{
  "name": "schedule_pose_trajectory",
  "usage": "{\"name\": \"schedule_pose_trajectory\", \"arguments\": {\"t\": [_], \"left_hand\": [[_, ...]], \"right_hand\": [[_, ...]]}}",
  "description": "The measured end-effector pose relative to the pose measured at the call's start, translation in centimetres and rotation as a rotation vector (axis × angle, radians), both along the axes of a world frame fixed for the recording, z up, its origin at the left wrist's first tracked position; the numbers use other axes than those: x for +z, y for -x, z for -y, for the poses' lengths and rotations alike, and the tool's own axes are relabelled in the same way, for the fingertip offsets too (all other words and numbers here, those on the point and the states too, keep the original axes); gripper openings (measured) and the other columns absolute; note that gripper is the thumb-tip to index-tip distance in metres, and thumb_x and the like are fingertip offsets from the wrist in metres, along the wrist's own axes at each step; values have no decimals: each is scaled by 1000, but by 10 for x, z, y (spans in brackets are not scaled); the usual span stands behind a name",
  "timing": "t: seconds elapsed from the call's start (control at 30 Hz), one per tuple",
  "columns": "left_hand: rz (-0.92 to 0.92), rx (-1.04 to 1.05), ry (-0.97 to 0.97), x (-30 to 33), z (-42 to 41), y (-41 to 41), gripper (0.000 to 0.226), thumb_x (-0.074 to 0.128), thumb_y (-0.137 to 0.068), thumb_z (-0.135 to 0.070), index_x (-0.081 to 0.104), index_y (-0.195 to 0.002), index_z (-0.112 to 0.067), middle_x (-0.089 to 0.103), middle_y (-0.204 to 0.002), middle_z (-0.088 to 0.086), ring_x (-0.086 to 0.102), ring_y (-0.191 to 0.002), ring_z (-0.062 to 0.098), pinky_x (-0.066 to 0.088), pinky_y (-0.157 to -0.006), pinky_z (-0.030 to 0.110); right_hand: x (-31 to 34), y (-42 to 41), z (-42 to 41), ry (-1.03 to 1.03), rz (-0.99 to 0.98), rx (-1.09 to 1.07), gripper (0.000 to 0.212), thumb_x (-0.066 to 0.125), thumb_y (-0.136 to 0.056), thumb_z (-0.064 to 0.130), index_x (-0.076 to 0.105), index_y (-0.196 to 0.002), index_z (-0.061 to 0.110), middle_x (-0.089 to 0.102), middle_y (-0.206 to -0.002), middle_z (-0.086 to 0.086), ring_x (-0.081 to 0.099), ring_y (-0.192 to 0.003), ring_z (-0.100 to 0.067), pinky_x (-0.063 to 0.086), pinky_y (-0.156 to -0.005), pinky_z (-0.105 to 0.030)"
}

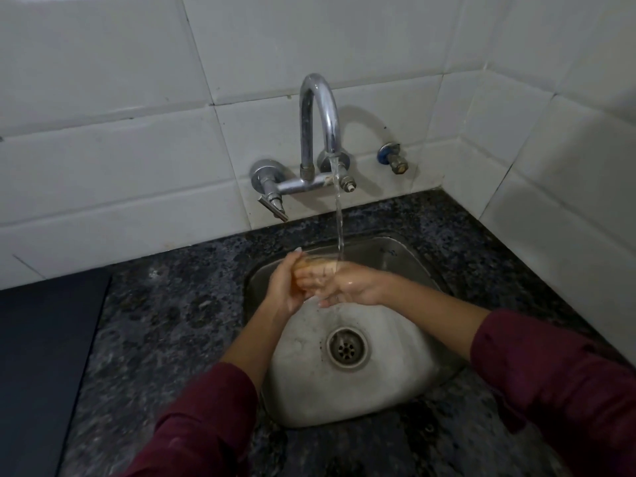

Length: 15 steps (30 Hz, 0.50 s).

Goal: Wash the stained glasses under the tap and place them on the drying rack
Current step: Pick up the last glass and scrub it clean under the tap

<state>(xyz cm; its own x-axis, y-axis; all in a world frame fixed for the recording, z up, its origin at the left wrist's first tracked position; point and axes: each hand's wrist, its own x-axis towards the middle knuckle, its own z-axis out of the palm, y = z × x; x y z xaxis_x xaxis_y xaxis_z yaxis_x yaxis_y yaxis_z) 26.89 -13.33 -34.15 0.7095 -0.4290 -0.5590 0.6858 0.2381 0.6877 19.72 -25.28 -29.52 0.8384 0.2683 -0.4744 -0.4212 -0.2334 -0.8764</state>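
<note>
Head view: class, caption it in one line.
Both hands, left hand and right hand, hold a stained glass under the running tap.

Dark speckled granite counter (165,325) around steel sink (406,256), drain strainer (347,348) in basin floor. White tiled wall (137,98) behind. Blue-handled valve (392,158) on wall, right side. Dark flat slab (41,356) at left edge.

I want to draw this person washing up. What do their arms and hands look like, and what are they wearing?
Both arms wear long dark maroon sleeves pushed up, leaving the forearms bare. The left hand and right hand are bare, with no gloves, rings or watch showing. The right hand looks wet and shiny.
</note>
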Motion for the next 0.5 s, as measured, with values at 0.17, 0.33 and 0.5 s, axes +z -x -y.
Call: {"name": "schedule_pose_trajectory", "arguments": {"t": [0.17, 0.33, 0.5], "left_hand": [[-80, 49, -20, 4, 2, 4, 28, 60, -89, -32, 60, -106, -9, 69, -93, 15, 69, -77, 25, 57, -62, 40], [-149, 9, -65, 3, -5, 10, 37, 52, -94, -36, 60, -115, -6, 67, -102, 18, 64, -90, 30, 54, -74, 47], [367, -330, -513, -5, -15, 12, 42, 43, -97, -42, 70, -99, -10, 71, -106, 17, 67, -94, 30, 52, -93, 45]], "right_hand": [[-21, 5, 3, 843, 452, 308, 40, 52, -85, -1, 53, -124, 5, 55, -126, -17, 53, -117, -33, 39, -80, -28], [-22, 10, 14, 746, 606, 188, 31, 62, -85, 8, 65, -115, 14, 64, -118, -6, 58, -108, -14, 45, -89, -17], [-7, 19, 24, 243, 337, -4, 25, 67, -79, -3, 72, -95, 14, 73, -95, -5, 67, -89, -9, 53, -77, -16]]}}
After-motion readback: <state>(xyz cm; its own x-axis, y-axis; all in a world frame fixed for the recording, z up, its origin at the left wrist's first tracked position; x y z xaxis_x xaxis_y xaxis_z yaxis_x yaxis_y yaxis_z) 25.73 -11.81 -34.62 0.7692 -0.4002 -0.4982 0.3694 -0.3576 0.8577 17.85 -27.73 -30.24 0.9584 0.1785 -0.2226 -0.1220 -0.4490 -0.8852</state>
